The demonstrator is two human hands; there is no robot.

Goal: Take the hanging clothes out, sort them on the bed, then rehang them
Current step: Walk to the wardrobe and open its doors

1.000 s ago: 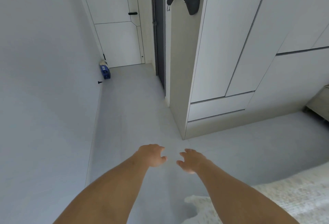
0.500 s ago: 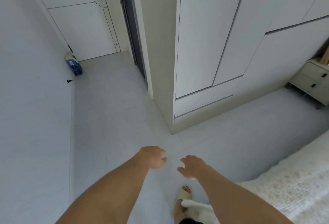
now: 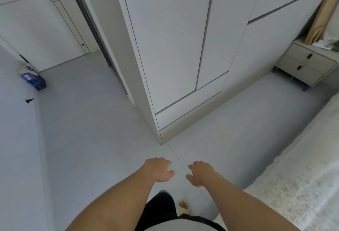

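Task looks barely begun: tall white flat-panel wardrobe (image 3: 176, 47) doors closed, hanging clothes unseen, pale textured bed (image 3: 297, 185) near right bare. Left hand (image 3: 159, 170) and right hand (image 3: 200, 173) loosely curled, holding nothing.

Pale floor (image 3: 91, 139) — white wardrobe (image 3: 174, 38), nightstand (image 3: 304, 65)
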